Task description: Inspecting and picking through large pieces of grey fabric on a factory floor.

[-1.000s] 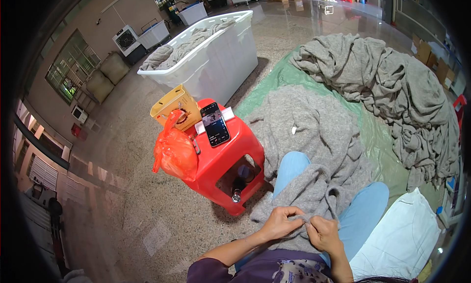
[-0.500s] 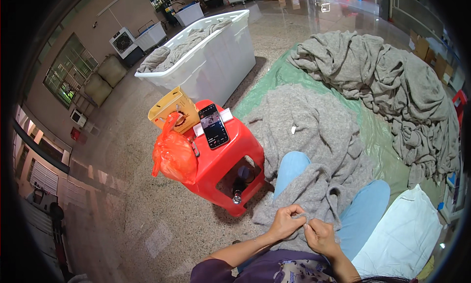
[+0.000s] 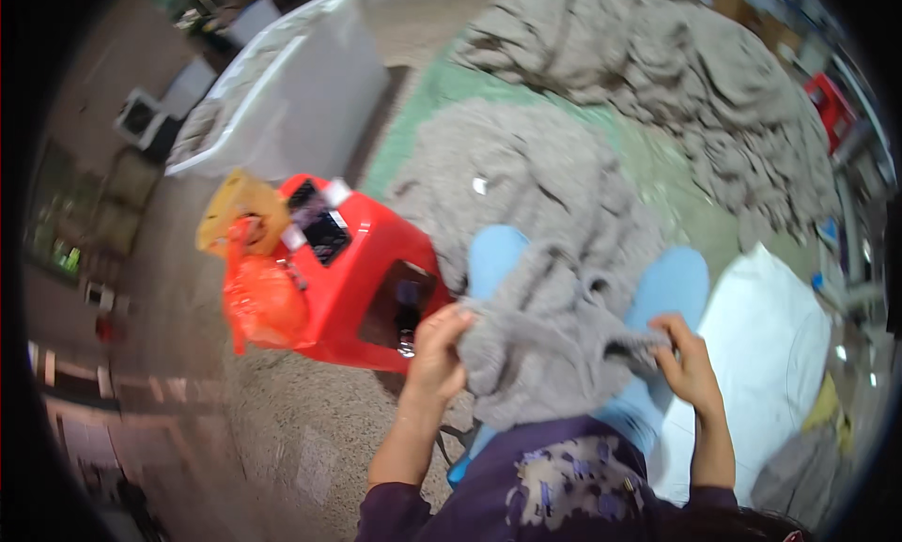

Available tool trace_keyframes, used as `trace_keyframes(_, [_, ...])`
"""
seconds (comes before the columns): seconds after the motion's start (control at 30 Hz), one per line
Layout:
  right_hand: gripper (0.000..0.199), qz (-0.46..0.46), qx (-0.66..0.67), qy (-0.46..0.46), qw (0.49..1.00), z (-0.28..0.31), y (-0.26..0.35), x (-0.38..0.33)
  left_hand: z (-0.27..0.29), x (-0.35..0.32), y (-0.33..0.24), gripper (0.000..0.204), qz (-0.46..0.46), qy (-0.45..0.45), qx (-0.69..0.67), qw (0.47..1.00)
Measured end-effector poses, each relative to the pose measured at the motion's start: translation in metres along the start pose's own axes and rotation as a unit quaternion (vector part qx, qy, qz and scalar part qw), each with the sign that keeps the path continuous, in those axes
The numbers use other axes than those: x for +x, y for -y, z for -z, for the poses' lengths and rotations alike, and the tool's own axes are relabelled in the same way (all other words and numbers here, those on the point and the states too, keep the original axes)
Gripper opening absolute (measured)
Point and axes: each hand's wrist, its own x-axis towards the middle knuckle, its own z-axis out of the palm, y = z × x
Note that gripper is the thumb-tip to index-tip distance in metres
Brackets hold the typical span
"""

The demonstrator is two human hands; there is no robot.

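Note:
A grey knitted garment [image 3: 545, 260] lies across my lap and spreads onto the green sheet [image 3: 423, 100] ahead. My left hand [image 3: 437, 349] grips its near edge on the left. My right hand [image 3: 686, 359] grips the same edge on the right, so the fabric is stretched between them over my blue trouser legs [image 3: 672, 288]. The picture is blurred by motion.
A red plastic stool [image 3: 362, 270] stands at my left with a dark phone [image 3: 324, 232], a yellow object [image 3: 240, 209] and an orange bag [image 3: 263, 298] on it. A white tub [image 3: 301, 100] of grey fabric is beyond. A grey pile [image 3: 676, 82] lies ahead, a white sack [image 3: 766, 354] at right.
My hands have moved apart, from nearly touching to spread wide along the garment's edge. The view has swung and closed in on the lap.

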Motion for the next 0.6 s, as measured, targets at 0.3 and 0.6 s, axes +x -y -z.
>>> trace_keyframes(0.3, [0.021,0.170,0.074,-0.135,0.973,-0.005,0.024,-0.013,-0.023,0.004,0.037,0.016,-0.001,0.005,0.089,0.996])
trace_keyframes(0.6, [0.018,0.427,0.006,0.057,0.902,-0.075,0.073,-0.010,-0.022,0.001,0.055,0.010,0.039,0.055,0.051,0.996])
